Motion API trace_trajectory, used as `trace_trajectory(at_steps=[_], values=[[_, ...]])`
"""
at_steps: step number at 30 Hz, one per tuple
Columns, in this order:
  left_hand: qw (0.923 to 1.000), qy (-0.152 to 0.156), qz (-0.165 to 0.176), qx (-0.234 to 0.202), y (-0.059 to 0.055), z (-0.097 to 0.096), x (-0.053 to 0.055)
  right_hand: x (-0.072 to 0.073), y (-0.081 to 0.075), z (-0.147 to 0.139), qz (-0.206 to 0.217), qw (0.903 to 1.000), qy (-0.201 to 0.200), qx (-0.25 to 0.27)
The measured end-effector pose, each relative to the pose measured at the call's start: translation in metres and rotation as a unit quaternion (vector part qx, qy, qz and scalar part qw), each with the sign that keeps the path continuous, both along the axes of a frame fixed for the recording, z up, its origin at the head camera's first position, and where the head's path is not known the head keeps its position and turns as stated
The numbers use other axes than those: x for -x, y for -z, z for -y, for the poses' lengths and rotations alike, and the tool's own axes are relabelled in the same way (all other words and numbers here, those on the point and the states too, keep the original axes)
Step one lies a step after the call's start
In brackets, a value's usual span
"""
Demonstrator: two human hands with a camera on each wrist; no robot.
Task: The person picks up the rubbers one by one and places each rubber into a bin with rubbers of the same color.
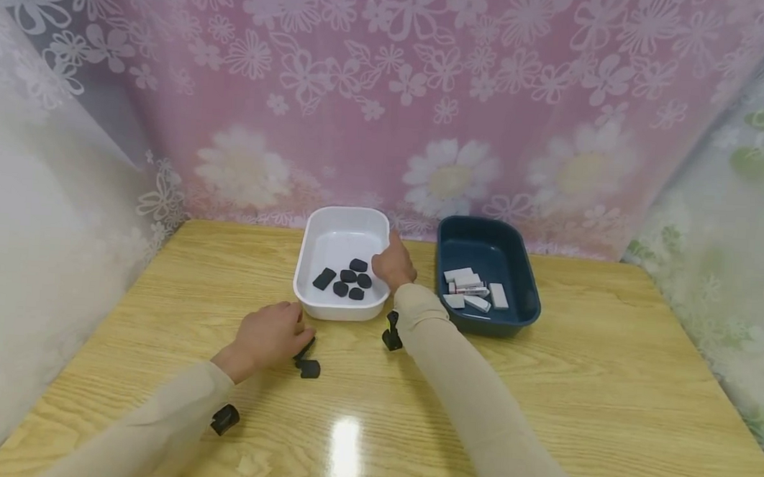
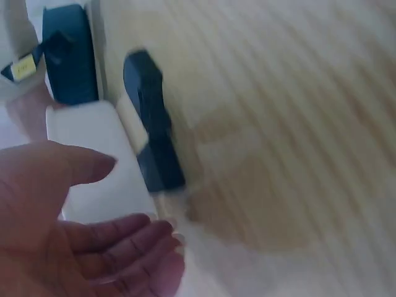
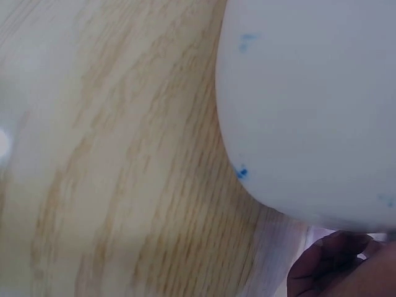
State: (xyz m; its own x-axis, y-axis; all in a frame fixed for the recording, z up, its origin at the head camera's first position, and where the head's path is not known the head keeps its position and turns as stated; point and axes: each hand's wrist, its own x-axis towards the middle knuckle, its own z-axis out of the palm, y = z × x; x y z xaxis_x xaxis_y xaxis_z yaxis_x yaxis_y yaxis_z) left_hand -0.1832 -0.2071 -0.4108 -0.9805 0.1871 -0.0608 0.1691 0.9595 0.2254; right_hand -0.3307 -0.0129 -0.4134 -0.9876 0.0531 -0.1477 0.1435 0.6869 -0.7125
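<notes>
My right hand (image 1: pixel 395 262) grips the right rim of a white plastic tub (image 1: pixel 339 313). In the right wrist view its curled fingers (image 3: pixel 318 266) show at the tub's edge. Several small black pieces (image 1: pixel 348 276), most rounded and one rectangular, lie inside the tub. In front of it, my left hand (image 1: pixel 268 337) is beside two black angular pieces (image 1: pixel 310 369) on the table. The left wrist view shows that thumb and fingers apart with nothing between them, and the two dark pieces (image 2: pixel 162 166) end to end just past the fingertips.
A dark blue tub (image 1: pixel 525 319) stands right of the white one, with several small white boxes (image 1: pixel 498 296) in it. Both are near the back of the wooden table (image 1: pixel 607 394). Behind hangs a pink flowered curtain (image 1: pixel 364 86).
</notes>
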Motion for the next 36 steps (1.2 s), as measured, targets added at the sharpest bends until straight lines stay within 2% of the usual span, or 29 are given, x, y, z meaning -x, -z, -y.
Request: trace_trajectory(at_steps=[3,6,13,18,24,31,36], values=[[0.9999,0.002,-0.001,0.013,0.002,-0.006,-0.005,-0.001,0.0,0.0,0.002,1.0,0.001,0.003],[1.0,0.004,-0.003,0.008,0.004,-0.01,-0.008,0.0,0.002,0.001,0.003,1.0,0.001,-0.001],[0.9994,0.019,-0.029,0.002,0.002,-0.015,-0.014,0.0,0.006,0.003,-0.002,1.0,0.007,-0.002],[0.9996,0.023,-0.015,0.005,-0.003,-0.014,-0.02,0.0,0.006,0.004,-0.001,1.0,0.006,-0.002],[0.9988,0.041,-0.026,0.003,-0.006,-0.013,-0.019,0.0,0.001,0.002,-0.003,1.0,0.007,0.001],[0.997,0.067,-0.038,-0.008,-0.001,-0.008,-0.018,-0.002,0.001,0.002,-0.005,1.0,0.005,0.002],[0.9969,0.07,-0.036,-0.011,-0.001,-0.009,-0.017,-0.003,0.0,0.0,-0.005,1.0,0.005,0.004]])
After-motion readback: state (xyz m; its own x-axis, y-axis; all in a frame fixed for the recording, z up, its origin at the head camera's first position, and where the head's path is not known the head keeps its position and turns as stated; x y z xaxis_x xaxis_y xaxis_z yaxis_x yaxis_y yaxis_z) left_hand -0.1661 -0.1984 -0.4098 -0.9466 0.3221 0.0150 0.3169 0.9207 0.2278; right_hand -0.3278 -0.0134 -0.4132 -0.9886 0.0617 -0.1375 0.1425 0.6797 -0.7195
